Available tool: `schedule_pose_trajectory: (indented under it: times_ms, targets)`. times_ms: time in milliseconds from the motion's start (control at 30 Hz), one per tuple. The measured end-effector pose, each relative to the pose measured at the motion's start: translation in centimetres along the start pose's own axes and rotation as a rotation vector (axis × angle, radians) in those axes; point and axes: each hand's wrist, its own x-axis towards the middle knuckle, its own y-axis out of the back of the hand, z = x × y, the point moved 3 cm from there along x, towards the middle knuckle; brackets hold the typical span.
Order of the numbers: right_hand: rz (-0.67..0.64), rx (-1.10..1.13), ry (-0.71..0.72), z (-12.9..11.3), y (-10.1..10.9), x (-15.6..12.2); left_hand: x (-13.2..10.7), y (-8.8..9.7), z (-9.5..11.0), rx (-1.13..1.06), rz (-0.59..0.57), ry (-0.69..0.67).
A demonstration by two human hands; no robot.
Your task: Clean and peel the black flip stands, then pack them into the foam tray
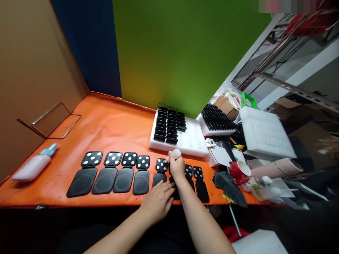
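My right hand [177, 166] is closed around a small white squeeze bottle [176, 153]. The bottle's narrow tip points down and left at the white dots on an opened black compact case [161, 165]. My left hand [159, 198] lies flat, fingers stretched, over the lower half of that case and its neighbour. To the left lie several more opened cases [143, 162], dotted halves away from me, plain halves toward me. A dotted case [198, 172] lies at the right end of the row. My right hand and forearm partly cover the cases beside it.
Behind the row, a white foam tray [194, 141] holds upright black pieces [161, 123]. A second filled tray [217, 120] stands to its right. At left are a pink bottle [34, 165] and a wire stand [57, 135]. A red mug [239, 171] and dark gloves [230, 185] crowd the right.
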Motion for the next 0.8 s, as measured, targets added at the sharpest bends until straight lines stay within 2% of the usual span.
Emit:
schedule_pose_trajectory:
  times_ms: [167,300,400,567,800]
  targets:
    - [-0.035,0.106,-0.054,-0.1,-0.2,-0.3,-0.7,1.5,-0.6,0.061,0.02,0.006]
    - [-0.105,0.186,-0.082,-1.1,-1.6,-1.3,-2.1,2.8,-2.6,0.239,0.091,0.135]
    - [-0.153,0.226,-0.083,-2.4,-2.8,-2.1,-3.0,2.5,-3.7,0.304,0.088,0.182]
    - [-0.222,0.2,-0.025,-4.1,-4.3,-2.9,-3.5,1.5,-3.8,0.331,0.097,0.134]
    - [-0.209,0.018,0.051,-4.0,-4.8,-3.5,-3.4,1.4,-3.8,0.336,0.126,0.124]
